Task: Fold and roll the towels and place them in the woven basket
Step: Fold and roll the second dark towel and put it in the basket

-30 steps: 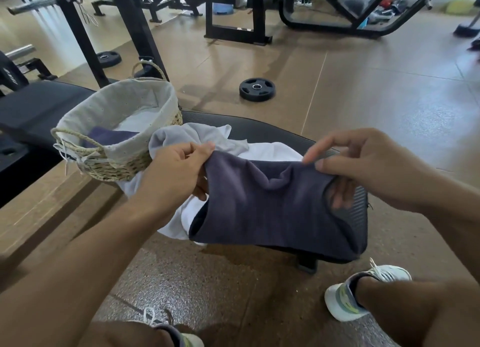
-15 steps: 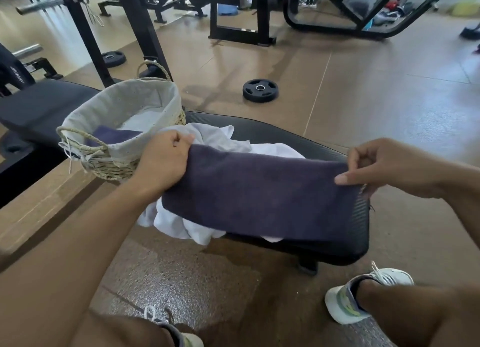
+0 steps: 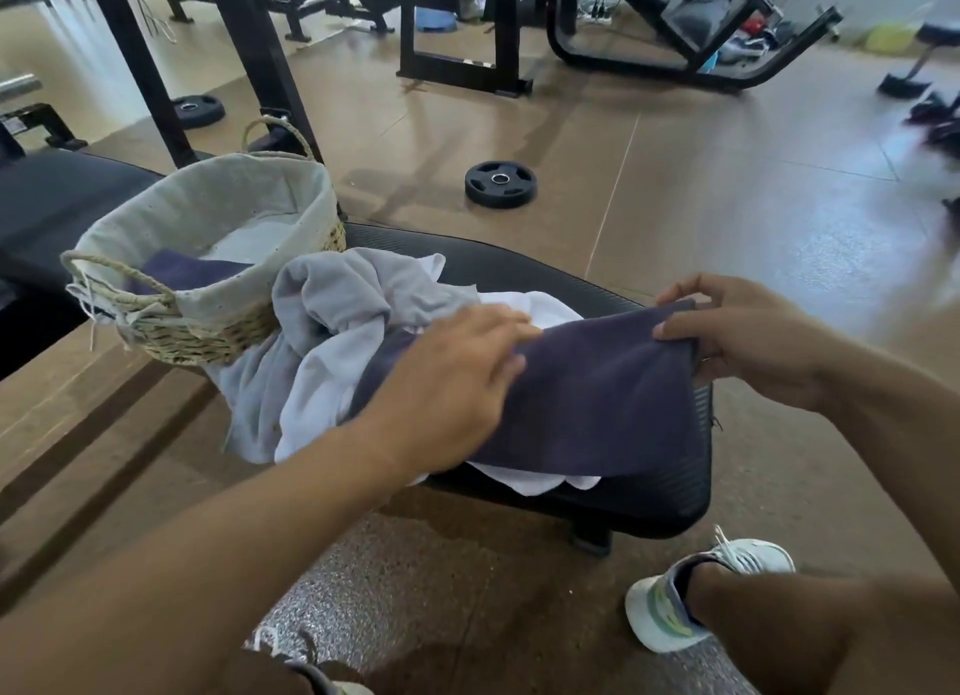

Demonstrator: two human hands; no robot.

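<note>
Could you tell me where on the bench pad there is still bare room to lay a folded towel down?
Bare pad shows behind the white towel, between the woven basket and the right hand, and along the bench pad front edge below the purple towel. The middle is crowded: the left hand presses the purple towel beside the grey towel.

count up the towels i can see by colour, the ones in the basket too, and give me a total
Dark purple towels: 2, one under both hands, one in the basket
White towels: 2, one on the bench, one in the basket
Grey towels: 1, heaped beside the basket
Total: 5
</note>
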